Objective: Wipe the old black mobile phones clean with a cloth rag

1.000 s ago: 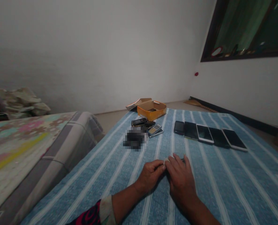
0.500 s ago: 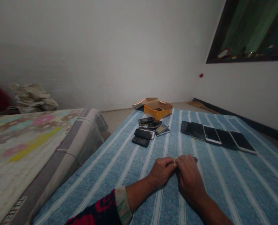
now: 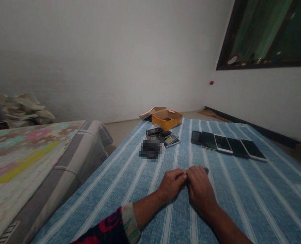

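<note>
Centrally in the head view, the left hand (image 3: 171, 184) has its thumb and forefinger pinched on a small pale item (image 3: 185, 172). The right hand (image 3: 201, 189) is bent over a dark object (image 3: 206, 170), mostly concealed; its degree of closure cannot be determined. The object's visible end projects beyond the right hand, the nearer one, on the side away from the left. Its long axis is hidden.

Open striped cloth (image 3: 109, 189): left of left grip (image 3: 170, 186), right of right grip (image 3: 200, 188), plus lane straight ahead. Obstacles: phone pile (image 3: 154, 131), then orange box (image 3: 162, 124), ahead-left; row of five phones (image 3: 223, 143), ahead-right.
</note>
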`<state>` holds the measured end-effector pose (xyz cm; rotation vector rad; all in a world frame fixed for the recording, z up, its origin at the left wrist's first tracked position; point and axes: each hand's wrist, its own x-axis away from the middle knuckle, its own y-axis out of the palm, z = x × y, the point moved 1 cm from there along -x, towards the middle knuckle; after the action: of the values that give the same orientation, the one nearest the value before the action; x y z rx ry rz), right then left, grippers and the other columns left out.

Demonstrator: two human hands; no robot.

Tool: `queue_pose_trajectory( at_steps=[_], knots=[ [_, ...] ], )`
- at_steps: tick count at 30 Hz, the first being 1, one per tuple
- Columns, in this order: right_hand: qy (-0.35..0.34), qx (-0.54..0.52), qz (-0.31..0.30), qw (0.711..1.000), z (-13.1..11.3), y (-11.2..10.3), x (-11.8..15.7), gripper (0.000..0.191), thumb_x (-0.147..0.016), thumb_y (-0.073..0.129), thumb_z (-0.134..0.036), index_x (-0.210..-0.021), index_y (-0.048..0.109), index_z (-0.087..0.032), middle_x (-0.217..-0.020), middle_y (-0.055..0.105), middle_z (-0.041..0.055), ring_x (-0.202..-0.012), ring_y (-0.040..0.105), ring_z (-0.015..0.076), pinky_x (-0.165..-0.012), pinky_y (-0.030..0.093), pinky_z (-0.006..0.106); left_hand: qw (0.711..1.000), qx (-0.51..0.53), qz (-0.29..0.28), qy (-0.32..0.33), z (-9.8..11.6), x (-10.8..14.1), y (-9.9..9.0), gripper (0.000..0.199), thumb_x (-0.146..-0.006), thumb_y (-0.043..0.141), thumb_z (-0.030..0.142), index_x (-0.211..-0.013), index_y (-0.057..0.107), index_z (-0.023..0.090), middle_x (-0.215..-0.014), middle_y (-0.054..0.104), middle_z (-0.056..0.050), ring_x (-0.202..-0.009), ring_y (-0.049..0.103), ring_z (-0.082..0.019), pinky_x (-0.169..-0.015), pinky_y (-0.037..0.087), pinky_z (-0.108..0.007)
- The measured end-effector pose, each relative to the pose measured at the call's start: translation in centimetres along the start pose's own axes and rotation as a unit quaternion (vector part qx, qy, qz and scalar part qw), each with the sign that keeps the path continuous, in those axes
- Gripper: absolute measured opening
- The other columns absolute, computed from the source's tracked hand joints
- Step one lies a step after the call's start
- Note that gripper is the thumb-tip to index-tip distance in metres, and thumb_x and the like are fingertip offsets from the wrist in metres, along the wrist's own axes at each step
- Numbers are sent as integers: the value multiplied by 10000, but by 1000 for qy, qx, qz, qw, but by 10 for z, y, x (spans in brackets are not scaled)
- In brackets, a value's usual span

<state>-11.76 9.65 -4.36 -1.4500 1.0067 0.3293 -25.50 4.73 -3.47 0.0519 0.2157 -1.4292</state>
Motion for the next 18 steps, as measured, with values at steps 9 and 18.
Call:
queue_pose_trajectory(
  at_steps=[9, 18],
  knots=[
    [-9, 9, 26, 1000, -1, -2, -2, 305, -906, 352, -80, -1122, 560, -137, -968, 589, 109, -991, 526, 253, -1003, 409, 542, 1000, 6, -1, 0, -3, -1, -1, 388, -843, 604, 492, -858, 704, 118, -680, 583, -9, -594, 546, -126, -576, 461, -246],
    [-3, 14, 20, 1000, -3, -4, -7, 274, -914, 362, -85, -1081, 570, -149, -925, 587, 93, -950, 527, 243, -1018, 396, 517, 1000, 8, 14, -19, 1, -2, -1, 394, -817, 634, 494, -901, 715, 118, -706, 604, -16, -576, 551, -122, -564, 474, -247]
  ],
)
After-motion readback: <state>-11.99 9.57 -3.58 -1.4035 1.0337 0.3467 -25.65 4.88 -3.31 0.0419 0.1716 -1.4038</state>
